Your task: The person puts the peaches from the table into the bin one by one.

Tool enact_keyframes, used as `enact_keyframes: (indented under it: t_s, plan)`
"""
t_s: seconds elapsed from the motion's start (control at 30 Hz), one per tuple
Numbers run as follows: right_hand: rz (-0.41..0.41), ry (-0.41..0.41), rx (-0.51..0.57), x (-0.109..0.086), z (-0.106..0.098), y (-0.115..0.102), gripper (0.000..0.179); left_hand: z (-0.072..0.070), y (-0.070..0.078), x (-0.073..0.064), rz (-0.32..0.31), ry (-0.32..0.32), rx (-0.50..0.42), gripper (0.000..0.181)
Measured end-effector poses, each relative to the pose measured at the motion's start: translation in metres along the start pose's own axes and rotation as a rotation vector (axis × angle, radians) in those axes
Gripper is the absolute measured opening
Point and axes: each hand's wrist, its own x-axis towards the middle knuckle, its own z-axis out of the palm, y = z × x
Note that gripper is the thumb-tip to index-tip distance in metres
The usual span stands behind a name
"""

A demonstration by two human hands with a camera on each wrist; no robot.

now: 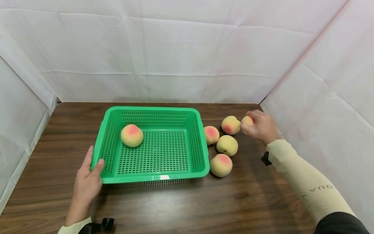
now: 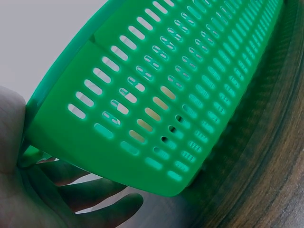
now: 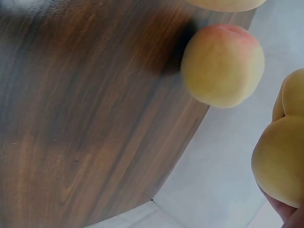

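A green plastic basket (image 1: 153, 152) with slotted walls stands on the table, one peach (image 1: 132, 135) inside it near the left end. My left hand (image 1: 87, 182) grips the basket's left rim, thumb over the edge and fingers along the outside; the left wrist view shows the fingers (image 2: 90, 192) behind the slotted wall. At the back right, my right hand (image 1: 263, 126) holds a peach (image 1: 247, 123) between thumb and fingers. That held peach (image 3: 280, 156) is partly cut off in the right wrist view. Close beside it sits another peach (image 1: 230, 125).
Right of the basket lie more peaches: one touching or nearly touching its wall (image 1: 211, 135), a yellow one (image 1: 227, 145) and a front one (image 1: 221, 165). The dark wooden table (image 1: 163, 208) is bounded by white sheeting (image 1: 175, 48) behind and at both sides.
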Motion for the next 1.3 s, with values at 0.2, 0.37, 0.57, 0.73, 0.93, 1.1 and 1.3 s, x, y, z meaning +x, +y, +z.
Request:
enact_keyframes:
  t_s: [0.2, 0.37, 0.57, 0.73, 0.93, 1.1, 1.3]
  plan:
    - [-0.027, 0.009, 0.003, 0.005, -0.001, -0.007, 0.033, 0.000, 0.001, 0.001, -0.004, 0.004, 0.005, 0.065]
    - [-0.039, 0.005, 0.031, 0.009, -0.001, -0.012, 0.031, 0.000, 0.002, 0.001, 0.000, 0.006, 0.003, 0.065]
    - [-0.072, 0.023, 0.028, 0.015, 0.001, -0.019, 0.035, 0.000, 0.000, 0.002, 0.000, -0.001, 0.000, 0.065]
    - [-0.118, 0.037, 0.041, 0.022, 0.002, -0.027, 0.037, 0.000, -0.001, 0.002, 0.011, 0.010, -0.001, 0.065]
    - [-0.166, 0.051, 0.065, 0.031, 0.004, -0.036, 0.034, 0.000, -0.001, 0.000, 0.012, 0.012, -0.002, 0.065]
    - [-0.177, 0.037, 0.078, 0.036, 0.005, -0.044, 0.033, 0.000, -0.001, 0.001, 0.002, 0.011, 0.005, 0.065]
    - [-0.196, 0.011, 0.085, 0.043, 0.004, -0.055, 0.033, 0.001, -0.001, 0.001, 0.005, 0.012, 0.000, 0.065]
